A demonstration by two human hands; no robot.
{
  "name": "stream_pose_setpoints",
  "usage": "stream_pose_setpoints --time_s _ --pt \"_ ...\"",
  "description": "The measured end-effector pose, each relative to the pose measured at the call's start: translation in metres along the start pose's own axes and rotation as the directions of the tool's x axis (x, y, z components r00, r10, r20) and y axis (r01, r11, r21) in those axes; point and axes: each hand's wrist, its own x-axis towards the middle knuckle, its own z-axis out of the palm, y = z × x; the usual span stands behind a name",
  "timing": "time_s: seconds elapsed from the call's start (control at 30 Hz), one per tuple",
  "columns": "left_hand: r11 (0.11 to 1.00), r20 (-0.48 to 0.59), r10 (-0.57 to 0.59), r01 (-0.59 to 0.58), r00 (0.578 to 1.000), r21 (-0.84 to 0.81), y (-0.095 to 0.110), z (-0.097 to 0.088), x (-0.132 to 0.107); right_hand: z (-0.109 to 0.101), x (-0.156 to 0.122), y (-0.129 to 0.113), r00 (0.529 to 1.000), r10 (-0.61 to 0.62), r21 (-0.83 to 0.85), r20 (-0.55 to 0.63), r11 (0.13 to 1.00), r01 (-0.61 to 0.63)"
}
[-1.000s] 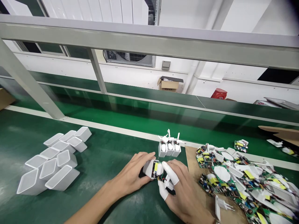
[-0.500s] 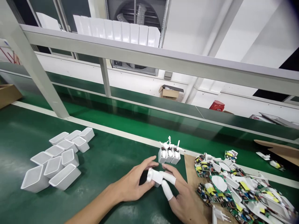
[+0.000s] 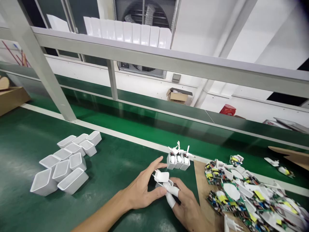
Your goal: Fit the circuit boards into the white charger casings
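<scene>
A small white plug-adapter part (image 3: 162,177) with prongs on its cap is between my two hands, above the green bench top. My right hand (image 3: 187,201), with white covers on thumb and forefinger, pinches it from the right. My left hand (image 3: 142,190) curves round its left side, thumb tip against the lower part and upper fingers reaching past it. Just beyond stand three white adapter cases (image 3: 178,162) with parts inside and plug caps sticking up. At the left are several open white cases (image 3: 61,169).
A pile of circuit boards (image 3: 253,196) with white covers lies on brown cardboard (image 3: 201,183) at right. Beyond the bench's pale strip runs a green belt (image 3: 135,129). A grey frame (image 3: 145,58) crosses above. A cardboard box (image 3: 14,100) sits far left.
The adapter part has turned in my fingers, so its flat cap and prongs now show on top. The view has swung slightly left, shifting everything rightward.
</scene>
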Motion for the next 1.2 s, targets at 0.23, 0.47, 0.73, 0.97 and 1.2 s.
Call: stream_pose_setpoints --time_s 0.23,0.47,0.73,0.97,1.2 --pt "0.995 -0.099 -0.059 0.067 0.993 0.075 0.003 0.006 0.005 0.012 -0.007 0.007 0.997 0.076 0.03 -0.021 0.997 -0.075" --pt "0.993 -0.073 -0.078 0.084 0.994 0.081 0.003 0.004 0.005 0.008 -0.004 0.004 0.993 0.112 0.018 0.038 0.993 -0.113" --pt "0.987 -0.05 -0.122 0.126 0.991 0.097 0.001 0.002 0.007 0.009 -0.01 0.01 0.985 0.166 0.16 0.048 0.972 -0.172" --pt "0.99 -0.104 0.114 -0.122 0.988 -0.067 -0.005 0.007 0.004 0.013 -0.004 0.006 0.822 0.558 0.721 0.112 0.523 -0.454" --pt "0.909 -0.141 0.382 -0.344 0.913 0.235 0.009 0.022 0.003 0.017 0.006 -0.013 0.66 0.638 0.894 0.398 -0.109 -0.434"
